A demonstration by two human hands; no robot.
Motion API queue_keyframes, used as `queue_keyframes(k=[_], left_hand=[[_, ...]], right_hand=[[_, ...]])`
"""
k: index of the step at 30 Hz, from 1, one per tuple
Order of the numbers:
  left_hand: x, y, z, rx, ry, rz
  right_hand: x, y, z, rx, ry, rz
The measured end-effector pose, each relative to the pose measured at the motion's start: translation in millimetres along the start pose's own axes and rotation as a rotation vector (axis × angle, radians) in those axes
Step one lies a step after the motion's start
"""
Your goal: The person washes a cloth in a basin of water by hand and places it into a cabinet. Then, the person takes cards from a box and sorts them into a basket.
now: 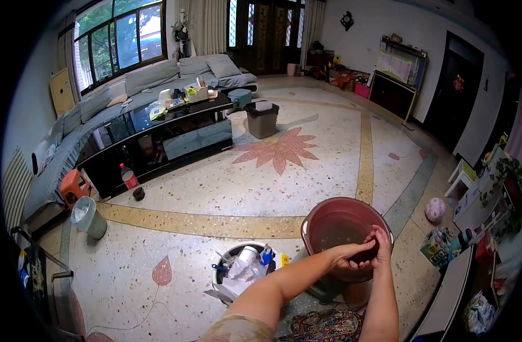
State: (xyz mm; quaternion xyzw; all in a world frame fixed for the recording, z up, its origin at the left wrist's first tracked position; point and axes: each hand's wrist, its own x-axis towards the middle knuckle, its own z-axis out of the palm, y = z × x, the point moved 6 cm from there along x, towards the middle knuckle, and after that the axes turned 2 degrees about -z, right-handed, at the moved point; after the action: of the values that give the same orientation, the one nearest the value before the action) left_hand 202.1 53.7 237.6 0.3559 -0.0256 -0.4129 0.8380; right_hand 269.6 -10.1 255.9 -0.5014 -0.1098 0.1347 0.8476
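A reddish-brown bucket (352,210) with murky water (338,232) in it stands in front of me, its rim light at the handle points. Over its near right side, my left hand (352,257) and my right hand (381,246) come together. Both have curled fingers, pressed close to each other. Whatever lies between them, if anything, is hidden by the fingers. Below the bucket, a greenish support (326,289) partly shows. Patterned, multicoloured fabric (321,326) is visible between my forearms.
Left of the bucket, a trash bin (247,270) holds paper and wrappers. A pale green bin (91,219), an orange stool (74,187) and a cola bottle (128,177) stand farther left. A black coffee table (158,145) and a grey-brown bin (262,122) are beyond. A ball (435,210) lies right.
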Motion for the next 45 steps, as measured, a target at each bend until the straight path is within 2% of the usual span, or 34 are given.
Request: queue_keyframes(k=[4, 6, 7, 9, 10, 12, 13, 15, 17, 19, 20, 23, 26, 29, 31, 33, 35, 37, 39, 41, 43, 45], left_hand=[[-5, 3, 7, 0.058, -0.055, 0.105], [-6, 7, 0, 0.353, 0.135, 0.111], [-4, 5, -2, 0.352, 0.135, 0.113], [-2, 7, -13, 0.658, 0.361, 0.114], [-2, 13, -14, 0.720, 0.438, 0.199], [10, 10, -33, 0.737, 0.492, 0.249], [16, 10, -44, 0.753, 0.545, 0.301], [14, 10, -45, 0.776, 0.566, 0.306], [16, 5, -55, 0.751, 0.604, 0.323], [30, -3, -74, 0.746, 0.634, 0.360], [30, -5, -75, 0.728, 0.619, 0.351], [31, -10, -78, 0.733, 0.654, 0.390], [30, -11, -84, 0.754, 0.764, 0.426], [30, -12, -81, 0.814, 0.756, 0.355], [33, -11, -84, 1.003, 0.839, 0.309], [40, -15, -88, 0.977, 0.808, 0.292], [39, -16, -83, 0.951, 0.778, 0.274], [23, -11, -67, 1.038, 0.825, 0.227], [29, -13, -78, 1.085, 0.833, 0.254], [24, -12, -69, 1.133, 0.834, 0.282], [-8, 7, -38, 1.338, 0.907, 0.313], [-9, 9, -42, 1.473, 0.953, 0.335]], right_hand=[[-1, -3, 3, 0.032, -0.009, -0.001], [-2, -2, 2, -0.001, 0.001, 0.015], [-1, 1, 2, -0.103, -0.031, 0.044], [2, 5, 5, -0.204, -0.065, 0.072], [4, 4, 7, -0.283, -0.052, 0.045], [11, 8, 3, -0.487, -0.014, -0.015], [17, 15, -2, -0.489, -0.013, -0.015], [23, 16, -4, -0.882, -0.013, -0.177], [22, 21, -2, -0.910, -0.006, -0.184], [18, 20, 0, -1.156, 0.090, -0.159], [18, 23, 1, -1.157, 0.091, -0.158], [17, 25, 2, -1.485, 0.205, -0.258], [16, 26, 0, -1.517, 0.237, -0.256], [13, 26, 0, -1.491, 0.220, -0.258], [6, 20, 7, -1.510, 0.239, -0.247], [4, 19, 6, -1.529, 0.259, -0.237], [8, 26, -3, -1.534, 0.244, -0.314], [2, 20, 4, -1.526, 0.248, -0.319], [-3, 17, 8, -1.518, 0.260, -0.318], [-8, 9, 14, -1.465, 0.257, -0.468], [-8, 7, 11, -1.437, 0.263, -0.463], [0, 9, 2, -1.316, 0.179, -0.550]])
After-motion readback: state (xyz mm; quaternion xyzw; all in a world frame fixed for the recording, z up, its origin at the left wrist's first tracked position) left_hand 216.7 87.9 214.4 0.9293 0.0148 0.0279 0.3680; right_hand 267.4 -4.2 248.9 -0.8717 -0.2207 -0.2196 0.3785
